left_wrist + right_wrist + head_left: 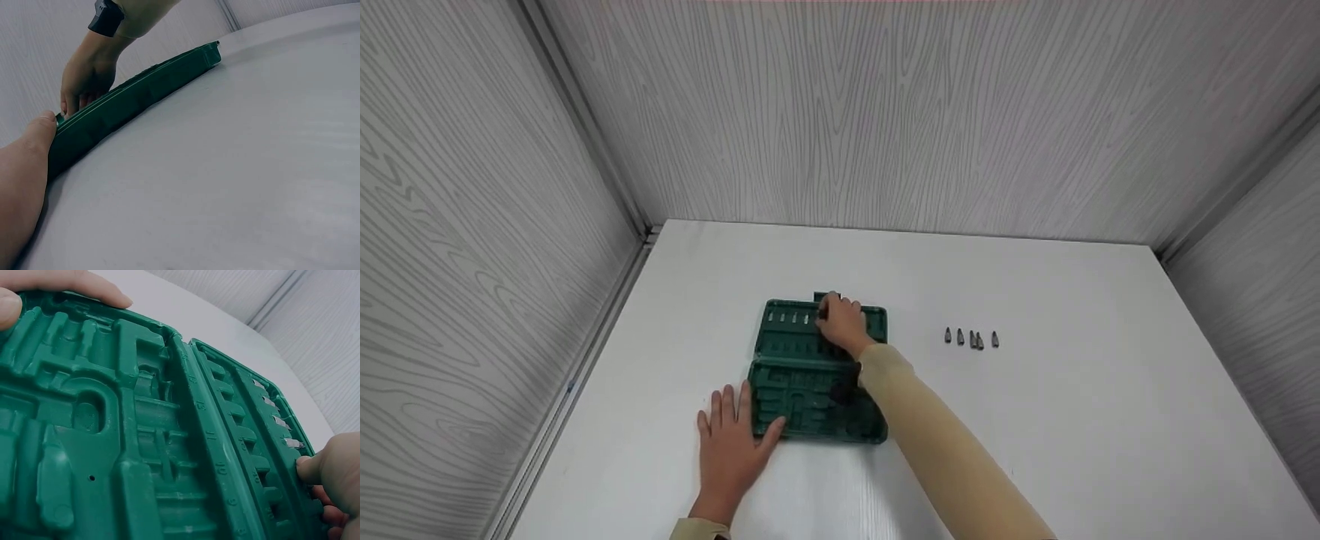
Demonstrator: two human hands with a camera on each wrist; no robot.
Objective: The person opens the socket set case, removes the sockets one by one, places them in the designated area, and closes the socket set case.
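Grip, right (844, 322): fingers bent at the far half of the case (802, 405); cannot tell whether grasping a bit. Grip, left (731, 450): fingers straight, thumb on near rim. Tabletop (1072, 412): one, white. Case: green, open on tabletop. Bits, seated (279, 422): four showing, far half. Bits, loose (973, 340): five, right of case. Step, apparently: seating bits; next move calls for pressing home, case steadied. Hidden: slots under right grip; loose bits' tips, too small.
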